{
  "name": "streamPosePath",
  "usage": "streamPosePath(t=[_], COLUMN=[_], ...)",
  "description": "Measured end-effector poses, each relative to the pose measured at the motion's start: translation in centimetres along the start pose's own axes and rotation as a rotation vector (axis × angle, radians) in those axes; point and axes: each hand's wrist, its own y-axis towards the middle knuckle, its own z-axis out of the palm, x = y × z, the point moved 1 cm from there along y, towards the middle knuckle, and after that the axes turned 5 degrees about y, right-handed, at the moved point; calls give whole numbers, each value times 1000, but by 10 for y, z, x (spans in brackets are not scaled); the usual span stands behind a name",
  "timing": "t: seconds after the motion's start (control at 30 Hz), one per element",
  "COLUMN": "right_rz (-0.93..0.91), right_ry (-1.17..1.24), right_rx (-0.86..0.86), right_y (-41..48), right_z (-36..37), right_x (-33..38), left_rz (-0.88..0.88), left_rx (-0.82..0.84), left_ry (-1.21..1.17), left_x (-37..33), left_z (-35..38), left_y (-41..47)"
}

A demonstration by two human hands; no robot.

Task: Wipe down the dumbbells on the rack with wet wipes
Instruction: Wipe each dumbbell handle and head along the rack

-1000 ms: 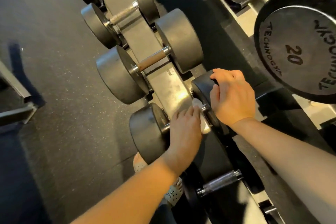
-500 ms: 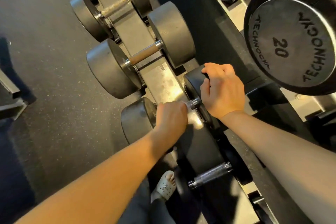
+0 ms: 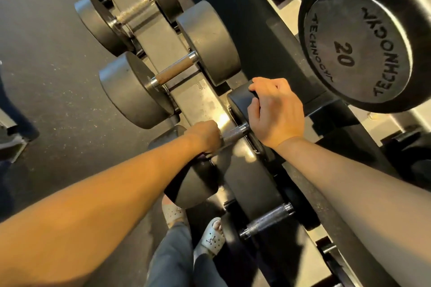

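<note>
Dark speckled floor (image 3: 58, 100) on the left. Near: white holed sandals (image 3: 212, 237), grey trousers (image 3: 172, 261). Metal frame (image 3: 9, 133) at the left edge.

A dark rubber floor (image 3: 58, 105) with small pale specks fills the left side. A grey metal frame (image 3: 8, 123) stands at its left edge. The light is warm.

knurled metal handle (image 3: 234, 134), matt rubber dumbbell heads (image 3: 210, 42)
</note>
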Motion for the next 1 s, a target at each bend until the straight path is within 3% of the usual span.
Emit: streamPosePath(t=[0.07, 0.13, 0.27, 0.3, 0.43, 0.5, 0.63, 0.7, 0.77, 0.9, 0.97, 1.0], right_rz=[-5, -6, -32, -32, -55, -76, -87, -82, -78, -72, -81, -87], right_ry=[17, 19, -10, -15, -6, -25, -47, -51, -57, -74, -73, -69], right_rx=[-11, -25, -23, -28, -68, -77, -74, -78, -81, -120, -145, -152], right_y=[-1, -1, -1, -1, -2, -2, -2, -3, -3, -3, -4, -4], right_z=[-1, -1, -2, -2, -3, -3, -3, -2, -2, 0, 1, 1], right_x=[1, 2, 3, 3, 5, 5, 4, 3, 2, 2, 2, 2], left_rz=[-11, -42, -103, -89, 64, 87, 92, 110, 35, -134, -154, -98], left_rx=[37, -50, -220, -254, -397, -324, -182, -183, -190, -232, -262, -314], left_ry=[205, 210, -500, -568, -189, 32, 711, 772, 426, -597, -769, -705], left_x=[8, 4, -16, -24, -33, -17, 3, -2, -8, -32, -49, -52], left_z=[0, 2, 6, 9, 14, 11, 10, 12, 8, 9, 16, 20], left_y=[-4, -2, 13, 14, 2, -1, -17, -22, -15, 5, 1, -4])
